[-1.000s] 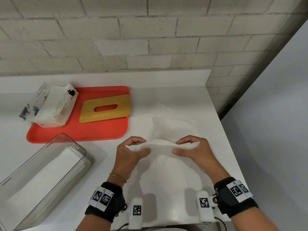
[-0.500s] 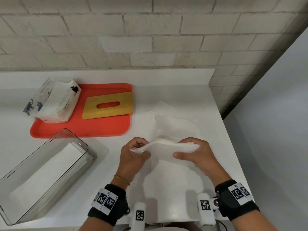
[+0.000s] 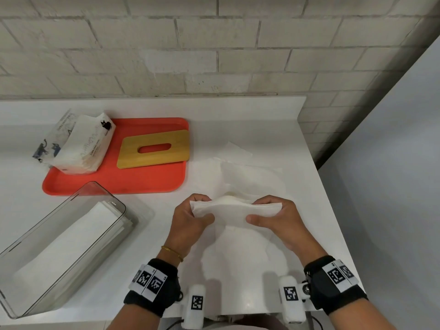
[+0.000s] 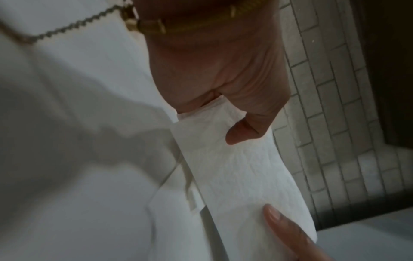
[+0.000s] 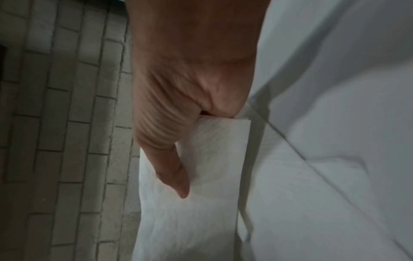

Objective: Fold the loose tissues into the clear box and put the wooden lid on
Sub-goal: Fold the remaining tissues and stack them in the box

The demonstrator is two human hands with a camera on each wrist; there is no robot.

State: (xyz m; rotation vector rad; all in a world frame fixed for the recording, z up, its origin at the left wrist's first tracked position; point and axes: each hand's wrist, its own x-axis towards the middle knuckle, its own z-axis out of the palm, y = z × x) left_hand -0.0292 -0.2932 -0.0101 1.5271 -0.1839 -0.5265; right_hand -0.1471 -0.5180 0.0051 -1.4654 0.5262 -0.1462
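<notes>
The left hand and right hand each pinch one end of a folded tissue, held above loose tissues near the counter's right edge. One clear box, partly filled, sits left; one wooden lid lies on one red tray.

Bare bench lies between the clear box and both hands. The red tray stands just behind the box, and loose tissues cover the bench's right part.
</notes>
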